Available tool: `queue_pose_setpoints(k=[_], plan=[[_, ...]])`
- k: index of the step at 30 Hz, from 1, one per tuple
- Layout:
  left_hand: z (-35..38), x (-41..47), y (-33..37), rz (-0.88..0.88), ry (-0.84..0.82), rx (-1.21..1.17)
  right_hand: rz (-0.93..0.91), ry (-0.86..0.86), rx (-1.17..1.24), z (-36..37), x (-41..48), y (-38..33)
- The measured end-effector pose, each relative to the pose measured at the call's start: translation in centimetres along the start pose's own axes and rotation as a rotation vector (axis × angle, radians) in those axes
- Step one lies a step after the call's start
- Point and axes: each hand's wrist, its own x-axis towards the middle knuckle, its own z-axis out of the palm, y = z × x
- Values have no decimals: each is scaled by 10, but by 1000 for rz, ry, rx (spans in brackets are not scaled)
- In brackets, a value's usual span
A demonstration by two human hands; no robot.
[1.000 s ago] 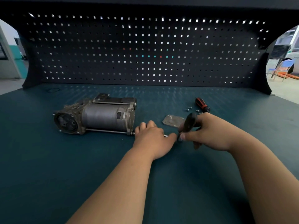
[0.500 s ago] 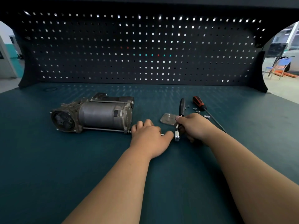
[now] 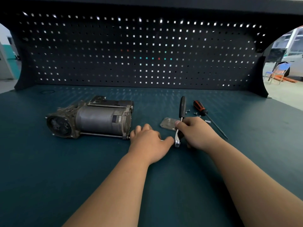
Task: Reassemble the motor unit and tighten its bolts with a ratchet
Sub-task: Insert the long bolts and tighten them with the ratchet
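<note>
The right hand (image 3: pixel 195 133) fingers are gripping the ratchet (image 3: pixel 182 106); the left hand (image 3: pixel 147 142) fingers are curling beside the motor unit (image 3: pixel 91 119), and I cannot tell if they are holding anything.

On my feed a dark pegboard (image 3: pixel 147 51) closes off the back of the bench. Daylight pricks through its square holes, brightest along the top rows. A black overhang (image 3: pixel 147 2) runs above it. The bench top (image 3: pixel 49 177) is a dull teal mat, faintly speckled with light near the board. Past the board's curved right edge I see a pale floor (image 3: pixel 285 95), a blue chair (image 3: pixel 282 68) and something orange (image 3: pixel 286 78) lying by its legs. At the left edge there is a wall (image 3: pixel 6 66), grey and teal.
</note>
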Motion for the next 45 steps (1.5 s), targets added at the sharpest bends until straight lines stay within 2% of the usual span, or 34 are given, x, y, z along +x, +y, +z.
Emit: queue_pose_setpoints(k=[5,8,11,17,23,27,33,45], plan=[[-1,0,0,-2,-17,42,-140,11,32,-13,-12,0],[-1,0,0,-4,-26,37,-207,-101,88,-20,-21,-1],[-1,0,0,-1,-35,48,-223,-206,98,-24,-24,-2],[-3,0,0,4,-40,48,-224,-250,63,-26,-23,-2],[-3,0,0,0,-34,63,-140,-127,50,-19,-18,2],[-2,0,0,3,-22,58,-102,-101,87,-15,-13,5],[0,1,-1,-1,0,37,57,-96,106,-1,0,3],[0,1,-1,-15,16,-5,81,-78,53,1,1,2]])
